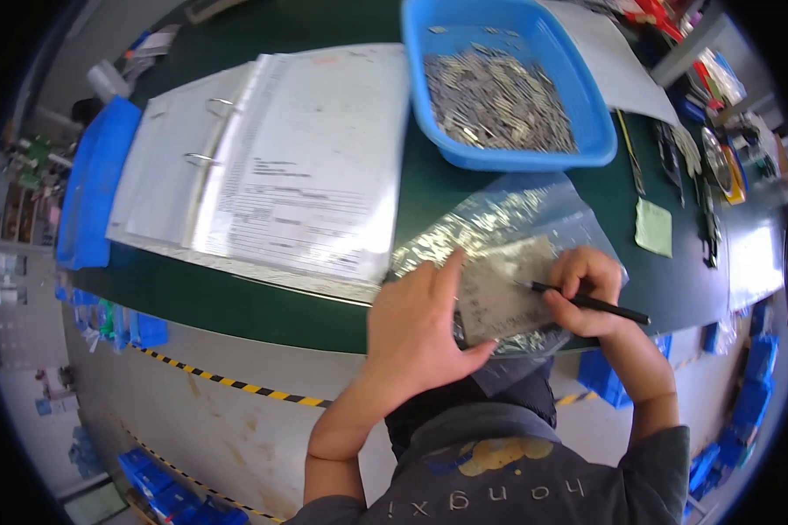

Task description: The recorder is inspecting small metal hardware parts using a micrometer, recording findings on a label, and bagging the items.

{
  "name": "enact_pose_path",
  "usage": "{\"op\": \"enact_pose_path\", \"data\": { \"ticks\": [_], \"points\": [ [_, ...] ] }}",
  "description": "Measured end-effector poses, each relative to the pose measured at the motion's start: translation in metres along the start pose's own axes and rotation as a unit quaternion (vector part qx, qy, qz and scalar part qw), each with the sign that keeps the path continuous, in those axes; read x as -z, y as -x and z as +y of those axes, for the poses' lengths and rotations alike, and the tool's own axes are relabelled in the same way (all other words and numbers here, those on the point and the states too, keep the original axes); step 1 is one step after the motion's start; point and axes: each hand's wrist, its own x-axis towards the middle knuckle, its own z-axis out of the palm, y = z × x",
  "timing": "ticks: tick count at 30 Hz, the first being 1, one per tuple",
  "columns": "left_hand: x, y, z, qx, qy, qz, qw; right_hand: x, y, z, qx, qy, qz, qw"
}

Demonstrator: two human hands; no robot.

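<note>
A greyish piece of card [503,302] with handwriting on it lies on a clear plastic bag [547,206] at the near edge of the table. My left hand [416,328] rests on the card's left side and the bag, thumb and fingers spread. In my right hand [589,287] is a black pen [608,309], pinched between thumb and fingers. Its tip points left onto the card. Whether the bag holds anything under the card, I cannot tell.
Beyond the bag stands a blue plastic basin [524,157] with many small metal pieces [499,101]. An open ring binder [311,175] lies left, beside a blue bin [96,188]. A pale green note [653,227], tweezers [630,153] and other tools lie right on the green table [306,308].
</note>
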Motion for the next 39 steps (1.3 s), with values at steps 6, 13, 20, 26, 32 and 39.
{"op": "enact_pose_path", "data": {
  "ticks": [6,13,20,26,32,39],
  "points": [
    [0.001,-0.004,-0.001,0.016,-0.021,-0.02,0.999,-0.003,-0.007,0.002,-0.017,0.01,-0.005,1.0],
    [-0.004,-0.001,-0.003,-0.015,-0.024,0.009,1.0,-0.004,-0.003,0.002,-0.07,0.025,-0.028,0.997],
    [-0.004,-0.001,-0.002,0.01,-0.013,0.0,1.0,-0.005,-0.003,0.0,-0.069,0.027,-0.022,0.997],
    [-0.013,0.006,-0.008,-0.076,0.041,0.026,0.996,-0.003,-0.005,-0.002,-0.063,0.015,-0.018,0.998],
    [-0.018,0.003,-0.005,-0.143,0.02,0.024,0.989,-0.004,-0.005,0.0,-0.064,0.032,-0.028,0.997],
    [-0.021,0.004,-0.008,-0.147,0.017,0.032,0.989,-0.007,-0.007,-0.002,-0.086,0.043,-0.026,0.995]
  ]
}}
